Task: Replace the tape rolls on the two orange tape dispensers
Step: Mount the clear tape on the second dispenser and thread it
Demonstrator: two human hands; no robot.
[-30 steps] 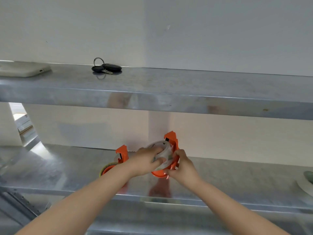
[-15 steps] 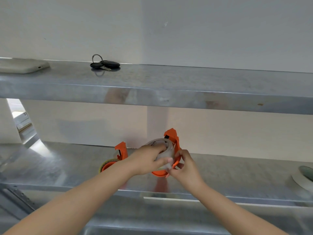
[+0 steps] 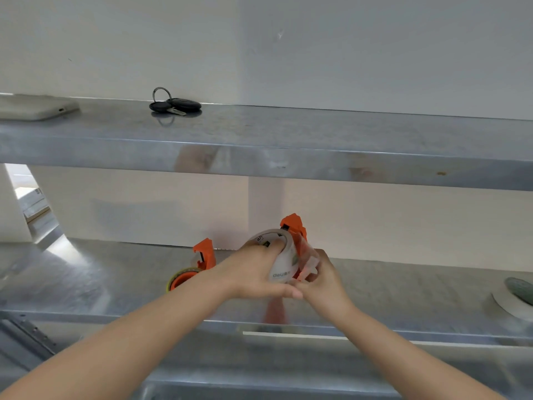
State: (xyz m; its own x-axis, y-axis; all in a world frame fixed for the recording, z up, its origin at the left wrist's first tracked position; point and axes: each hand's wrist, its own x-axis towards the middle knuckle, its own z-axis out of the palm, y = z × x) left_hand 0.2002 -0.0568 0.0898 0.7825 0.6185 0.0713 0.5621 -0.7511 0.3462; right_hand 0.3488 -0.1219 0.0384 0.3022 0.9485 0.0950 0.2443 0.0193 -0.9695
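Note:
Two orange tape dispensers are in view over the lower metal shelf (image 3: 86, 287). The left dispenser (image 3: 202, 256) rests on the shelf with a yellowish tape roll (image 3: 181, 277) on its orange hub. Between my hands is the right dispenser (image 3: 294, 229), mostly hidden. My left hand (image 3: 253, 272) grips a clear tape roll (image 3: 281, 255) with a white printed core, fingers inside the core. My right hand (image 3: 323, 281) holds the dispenser from the right, under a clear strip of tape.
A bunch of keys (image 3: 173, 103) and a grey phone (image 3: 34, 109) lie on the upper shelf (image 3: 288, 157), which overhangs the work area. A white tape roll (image 3: 510, 301) lies at the lower shelf's far right. The wall stands close behind.
My left hand has turned the clear roll so its printed core faces me more and sits lower over the dispenser. The right hand has closed in against it.

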